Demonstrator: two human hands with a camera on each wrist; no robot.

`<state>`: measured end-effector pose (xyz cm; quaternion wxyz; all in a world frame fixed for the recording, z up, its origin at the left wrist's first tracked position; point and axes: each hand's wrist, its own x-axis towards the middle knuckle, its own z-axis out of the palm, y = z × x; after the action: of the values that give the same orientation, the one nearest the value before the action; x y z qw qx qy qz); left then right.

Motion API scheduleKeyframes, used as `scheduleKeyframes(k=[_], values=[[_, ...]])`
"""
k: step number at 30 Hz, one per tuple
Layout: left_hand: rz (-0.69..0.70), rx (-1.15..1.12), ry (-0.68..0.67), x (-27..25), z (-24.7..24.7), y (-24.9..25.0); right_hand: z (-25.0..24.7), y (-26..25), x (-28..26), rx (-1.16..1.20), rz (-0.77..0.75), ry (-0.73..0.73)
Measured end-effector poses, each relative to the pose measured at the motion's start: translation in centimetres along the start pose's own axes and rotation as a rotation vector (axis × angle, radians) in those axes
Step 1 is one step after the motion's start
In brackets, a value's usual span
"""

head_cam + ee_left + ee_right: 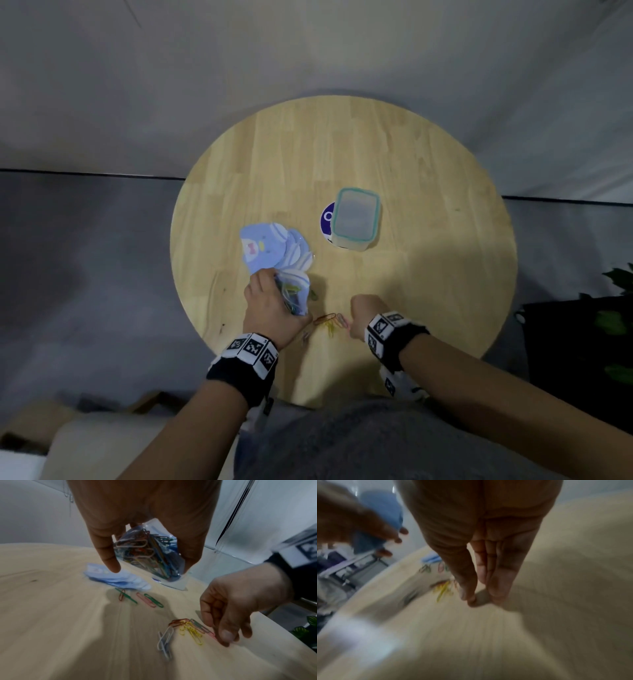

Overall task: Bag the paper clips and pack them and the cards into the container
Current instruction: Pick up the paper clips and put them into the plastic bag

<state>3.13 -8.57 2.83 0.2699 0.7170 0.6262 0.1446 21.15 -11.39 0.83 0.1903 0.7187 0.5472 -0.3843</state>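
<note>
Bagging loose paper clips (187,628) on round tabletop (428,274).

Head view: left hand (274,308) clutching clear bag (294,291) at 7 o'clock; cards (270,250) beyond; container (356,216) near centre.
Left wrist: right hand (240,608) curled, fingertips (226,635) pinching at clips.
Right wrist: blurred, grasp unconfirmed.
Risk: bag tipping, spilling clips; thin wire slipping.

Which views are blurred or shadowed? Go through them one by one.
Head: dim, edges bent by the wide lens, a shadow on the round wooden table. Left wrist: the clear plastic bag of coloured paper clips fairly sharp, tabletop streaked. Right wrist: heavy motion blur, right hand soft.
</note>
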Motion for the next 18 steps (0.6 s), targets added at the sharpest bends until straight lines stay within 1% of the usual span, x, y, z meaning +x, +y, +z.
scheduleKeyframes(k=[2, 4, 6, 8, 9, 10, 11, 13, 14, 15, 16, 18], values=[[-0.015, 0.017, -0.006, -0.5, -0.3, -0.5, 1.1, -0.6, 0.3, -0.022, -0.058, 0.033], [-0.038, 0.036, -0.027, -0.8, -0.7, -1.0, 1.5, -1.1, 0.3, 0.027, -0.104, 0.079], [-0.069, 0.034, -0.048, -1.0, -1.0, -1.4, 1.7, -1.6, 0.4, 0.132, -0.112, 0.138], [-0.085, 0.026, -0.049, -1.0, -1.0, -1.7, 1.6, -1.9, 0.4, 0.289, -0.099, 0.171], [-0.086, 0.02, -0.045, -1.0, -1.0, -1.8, 1.6, -1.9, 0.4, 0.335, -0.118, 0.181], [-0.085, 0.012, -0.039, -0.9, -1.0, -1.9, 1.4, -1.9, 0.2, 0.309, -0.174, 0.176], [-0.083, 0.005, -0.036, -0.8, -1.0, -1.9, 1.2, -1.7, 0.2, 0.218, -0.279, 0.169], [-0.074, -0.005, -0.037, -0.7, -1.1, -1.8, 0.8, -1.1, 0.2, -0.102, -0.503, 0.12], [-0.066, -0.005, -0.032, -0.6, -1.1, -1.8, 0.4, -1.0, 0.2, -0.251, -0.586, 0.106], [-0.06, -0.003, -0.026, -0.6, -1.0, -1.8, 0.2, -0.9, 0.5, -0.345, -0.642, 0.102], [-0.055, -0.001, -0.022, -0.5, -1.0, -1.8, 0.0, -0.9, 0.9, -0.396, -0.667, 0.094], [-0.048, 0.003, -0.022, -0.4, -1.0, -1.8, 0.1, -1.3, 1.6, -0.434, -0.689, 0.082]])
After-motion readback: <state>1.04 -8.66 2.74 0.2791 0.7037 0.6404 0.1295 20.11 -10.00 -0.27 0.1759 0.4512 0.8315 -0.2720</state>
